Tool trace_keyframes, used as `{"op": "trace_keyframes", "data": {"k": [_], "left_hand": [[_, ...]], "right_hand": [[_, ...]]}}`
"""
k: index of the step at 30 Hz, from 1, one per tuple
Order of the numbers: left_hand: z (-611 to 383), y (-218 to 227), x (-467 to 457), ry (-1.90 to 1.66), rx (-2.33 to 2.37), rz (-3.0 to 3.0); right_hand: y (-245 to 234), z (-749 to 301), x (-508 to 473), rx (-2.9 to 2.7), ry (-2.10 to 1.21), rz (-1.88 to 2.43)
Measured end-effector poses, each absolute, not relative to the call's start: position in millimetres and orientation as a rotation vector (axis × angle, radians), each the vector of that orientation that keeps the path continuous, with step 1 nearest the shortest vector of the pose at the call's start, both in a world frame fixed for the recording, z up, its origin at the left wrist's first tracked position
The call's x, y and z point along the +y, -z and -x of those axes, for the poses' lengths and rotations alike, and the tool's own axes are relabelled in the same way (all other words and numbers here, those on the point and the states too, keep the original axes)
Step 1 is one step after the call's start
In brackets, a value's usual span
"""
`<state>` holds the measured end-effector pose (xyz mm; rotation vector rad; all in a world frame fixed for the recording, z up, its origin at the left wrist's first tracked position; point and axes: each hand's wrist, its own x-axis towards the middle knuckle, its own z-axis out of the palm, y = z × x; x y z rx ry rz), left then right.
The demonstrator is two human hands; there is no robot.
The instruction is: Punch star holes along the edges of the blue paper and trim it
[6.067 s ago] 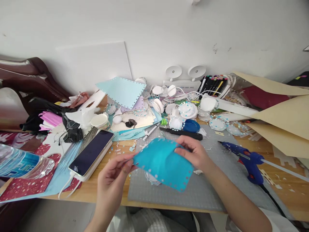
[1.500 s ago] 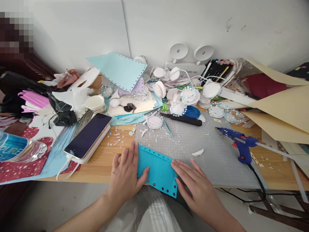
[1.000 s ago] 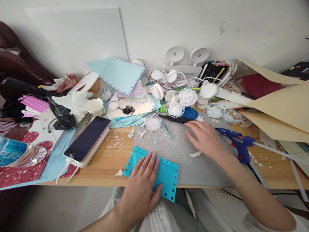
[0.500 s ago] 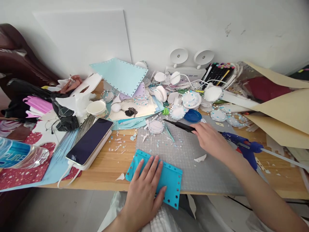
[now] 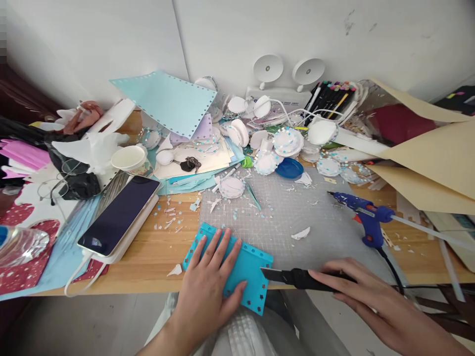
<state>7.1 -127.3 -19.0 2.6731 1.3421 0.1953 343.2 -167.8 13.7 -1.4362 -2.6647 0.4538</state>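
My left hand [image 5: 208, 277] lies flat with fingers spread on a folded sheet of blue paper [image 5: 252, 277], which has small shapes punched along its edges. The sheet overhangs the table's front edge. In my right hand [image 5: 363, 296] is a black utility knife [image 5: 304, 278], its blade pointing left. The blade tip is over or against the right part of the blue paper; whether it touches, I cannot tell. Part of the sheet is hidden under my left hand. A grey cutting mat [image 5: 282, 222] lies beneath and behind the paper.
A blue glue gun [image 5: 367, 212] with a white stick rests on the right. Phone [image 5: 120, 215], paper cup [image 5: 129, 159] and water bottle [image 5: 25, 244] stand left. Tweezers [image 5: 254, 197], a blue lid [image 5: 289, 168], several white decorated discs [image 5: 288, 142] and paper scraps fill the back.
My right hand has brought the utility knife from the back of the mat toward me, down to the blue paper's right side. My left hand stays on the paper. The view has shifted slightly.
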Motion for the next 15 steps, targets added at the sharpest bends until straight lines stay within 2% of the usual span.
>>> {"op": "trace_keyframes", "data": {"k": [9,15], "left_hand": [[-7,19,-128,-0.188,1.346,-2.720],[-8,20,-128,-0.159,1.354,-2.733]], "right_hand": [[-2,-341,-154,-2.591,-0.409,1.501],[-2,-343,-142,-2.606,-0.556,1.489]]}}
